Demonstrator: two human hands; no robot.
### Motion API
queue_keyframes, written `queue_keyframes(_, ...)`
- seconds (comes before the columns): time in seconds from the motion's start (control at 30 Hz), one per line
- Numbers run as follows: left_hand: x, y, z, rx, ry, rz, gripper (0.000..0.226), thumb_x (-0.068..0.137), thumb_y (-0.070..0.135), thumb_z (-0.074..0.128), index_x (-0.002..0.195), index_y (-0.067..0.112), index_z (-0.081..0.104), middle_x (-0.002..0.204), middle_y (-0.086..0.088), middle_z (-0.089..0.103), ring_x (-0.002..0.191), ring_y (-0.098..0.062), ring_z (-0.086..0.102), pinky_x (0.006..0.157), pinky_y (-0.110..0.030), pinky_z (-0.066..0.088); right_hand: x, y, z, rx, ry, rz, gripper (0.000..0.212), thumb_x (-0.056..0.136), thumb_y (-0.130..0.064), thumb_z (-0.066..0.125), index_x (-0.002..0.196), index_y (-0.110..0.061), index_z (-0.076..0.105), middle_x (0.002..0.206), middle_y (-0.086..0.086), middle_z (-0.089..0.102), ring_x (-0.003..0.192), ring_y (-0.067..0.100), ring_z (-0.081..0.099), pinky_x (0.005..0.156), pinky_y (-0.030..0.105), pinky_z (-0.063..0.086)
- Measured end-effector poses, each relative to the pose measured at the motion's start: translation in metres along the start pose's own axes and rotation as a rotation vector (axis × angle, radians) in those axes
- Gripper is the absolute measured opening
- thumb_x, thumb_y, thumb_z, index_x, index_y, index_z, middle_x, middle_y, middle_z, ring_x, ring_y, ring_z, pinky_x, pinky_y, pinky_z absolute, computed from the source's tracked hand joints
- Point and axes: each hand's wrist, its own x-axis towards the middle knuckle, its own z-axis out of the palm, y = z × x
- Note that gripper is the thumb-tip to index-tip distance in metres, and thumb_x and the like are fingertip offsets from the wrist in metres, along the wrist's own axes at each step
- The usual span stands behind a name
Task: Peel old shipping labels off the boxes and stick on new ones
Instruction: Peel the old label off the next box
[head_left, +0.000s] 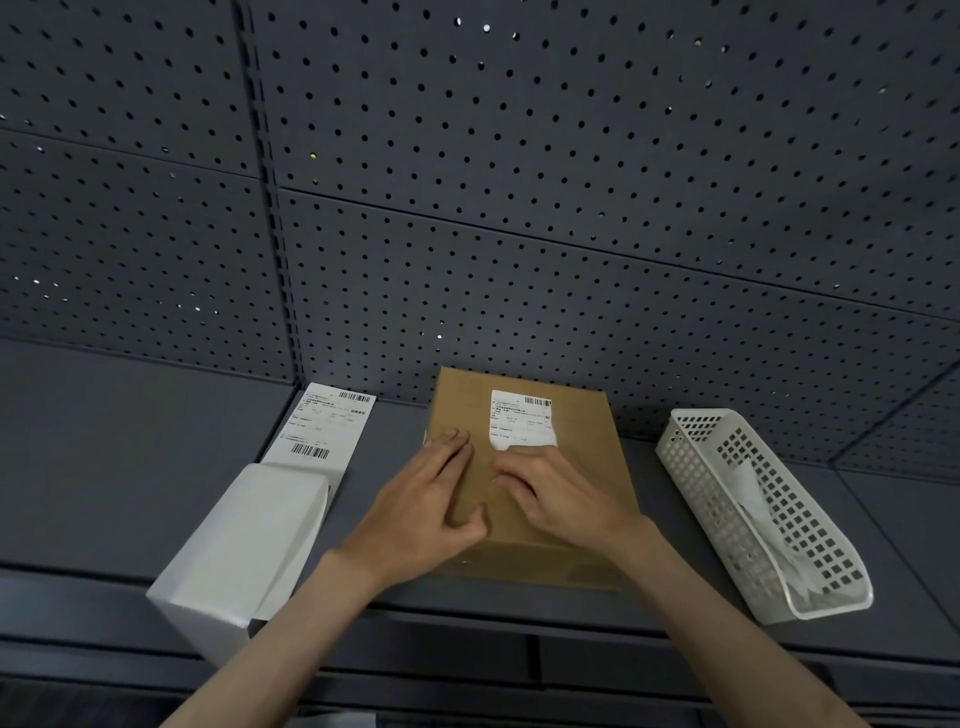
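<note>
A brown cardboard box (582, 467) lies flat on the grey shelf. A white shipping label (521, 415) with a barcode is stuck on its top, and the label's near edge is curled up. My left hand (426, 493) rests flat on the box's left side with straight fingers. My right hand (550, 493) has curled fingers that pinch the lifted near edge of the label. To the left, a fresh white label sheet (322, 426) lies on the shelf.
A white box (244, 540) sits at the left, over the near end of the label sheet. A white perforated basket (810, 525) with crumpled paper inside stands at the right. A grey pegboard wall (519, 182) rises behind the shelf (104, 457).
</note>
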Motion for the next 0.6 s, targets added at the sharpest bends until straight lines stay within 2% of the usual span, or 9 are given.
queue_keyframes(0.13,0.000,0.000,0.000,0.003,0.006,0.004,0.090,0.083,0.063,0.037,0.156,0.010,0.029,0.165,0.006,0.018,0.148,0.004,0.000,0.114,-0.008,-0.007,-0.001,-0.003,-0.001,-0.001,0.001,0.005,0.014,0.103,-0.018,0.049,0.089,-0.020,0.050,0.082,-0.005,0.055,0.073,0.018,0.053,0.068,0.043,0.049)
queue_keyframes(0.4,0.000,-0.001,0.000,0.004,-0.009,0.004,0.091,0.084,0.064,0.035,0.157,0.010,0.026,0.166,0.006,0.015,0.150,0.001,0.000,0.116,-0.011,-0.006,-0.003,-0.009,-0.005,-0.048,-0.005,0.002,0.013,0.105,-0.018,0.047,0.095,-0.016,0.055,0.087,-0.003,0.059,0.074,0.015,0.053,0.065,0.027,0.042)
queue_keyframes(0.5,0.000,0.000,-0.001,0.003,-0.013,0.007,0.092,0.083,0.065,0.033,0.157,0.010,0.025,0.166,0.006,0.013,0.149,0.002,-0.001,0.115,-0.010,-0.008,-0.004,-0.011,-0.006,-0.063,0.006,0.001,0.013,0.105,-0.018,0.047,0.095,-0.017,0.055,0.087,-0.004,0.058,0.074,0.014,0.051,0.064,0.025,0.036)
queue_keyframes(0.6,0.000,0.001,-0.001,0.005,-0.011,0.009,0.092,0.083,0.064,0.034,0.157,0.011,0.024,0.166,0.007,0.013,0.150,0.002,-0.001,0.113,-0.007,-0.011,-0.004,-0.011,-0.005,-0.073,0.003,0.008,0.011,0.105,-0.019,0.046,0.096,-0.018,0.053,0.088,-0.006,0.057,0.075,0.015,0.051,0.063,0.027,0.036)
